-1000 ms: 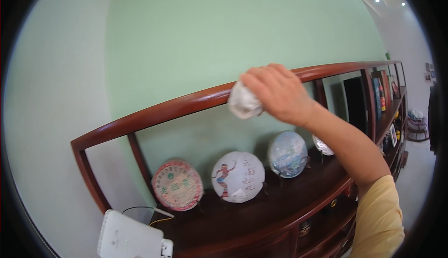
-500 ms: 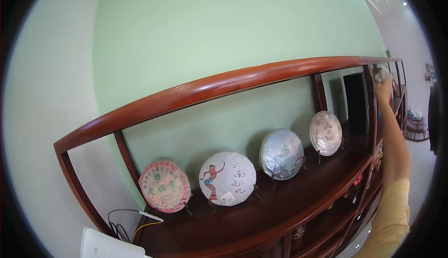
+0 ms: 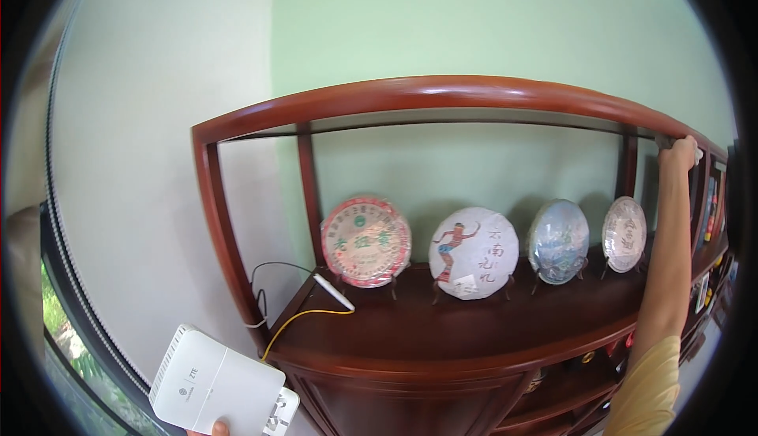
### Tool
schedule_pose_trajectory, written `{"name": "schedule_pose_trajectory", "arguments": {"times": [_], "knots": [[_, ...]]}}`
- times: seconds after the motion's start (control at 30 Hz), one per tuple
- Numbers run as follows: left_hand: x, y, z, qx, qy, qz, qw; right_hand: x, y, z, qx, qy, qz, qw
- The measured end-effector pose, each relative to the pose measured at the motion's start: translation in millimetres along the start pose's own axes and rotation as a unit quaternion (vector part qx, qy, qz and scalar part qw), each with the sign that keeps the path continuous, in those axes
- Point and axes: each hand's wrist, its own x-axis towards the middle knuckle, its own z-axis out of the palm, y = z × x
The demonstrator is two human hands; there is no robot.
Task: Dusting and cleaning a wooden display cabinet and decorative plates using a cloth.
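My right hand [image 3: 679, 152] reaches out to the far right, closed round a pale crumpled cloth [image 3: 698, 154]. It is up against the top rail [image 3: 442, 93] of a dark red wooden shelf, beside an upright post. At the lower left my left hand [image 3: 218, 429] shows only fingertips, pressed on the edge of a white router box [image 3: 207, 381]; the rest of that hand is out of the picture. A yellow cable [image 3: 304, 314] runs from a slim white stick-shaped piece [image 3: 333, 291] on the shelf down behind the router.
Several round paper-wrapped tea cakes stand on small holders along the shelf: a red-rimmed one [image 3: 366, 242], a white one with a figure [image 3: 474, 253], a bluish one [image 3: 559, 241] and a beige one [image 3: 624, 235]. A window with a beaded cord [image 3: 75, 286] is at left.
The view has turned left, showing the window and more of the router. My fingertips now show on the router. My right hand still holds the cloth high on the shelf frame.
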Motion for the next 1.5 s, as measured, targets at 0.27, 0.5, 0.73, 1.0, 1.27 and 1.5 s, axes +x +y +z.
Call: {"name": "schedule_pose_trajectory", "arguments": {"times": [0.27,0.5,0.73,1.0,1.27,1.5], "knots": [[-16,2,-50,-0.002,0.032,-0.045,0.998,-315,-1,88,0.096,-0.085,0.086,0.988],[-20,-7,-44,-0.036,0.035,-0.07,0.996,-521,1,123,0.109,-0.427,0.414,0.797],[-9,-24,10,-0.084,0.013,-0.102,0.991,-431,35,101,0.134,-0.433,0.565,0.69],[12,-59,107,-0.135,-0.097,-0.137,0.976,-94,60,-4,-0.11,-0.258,0.235,0.931],[20,-57,159,-0.139,-0.134,-0.142,0.971,-117,114,12,-0.082,-0.256,0.216,0.939],[25,-60,187,-0.164,-0.134,-0.115,0.971,-357,138,85,0.023,-0.403,0.584,0.704]]}}
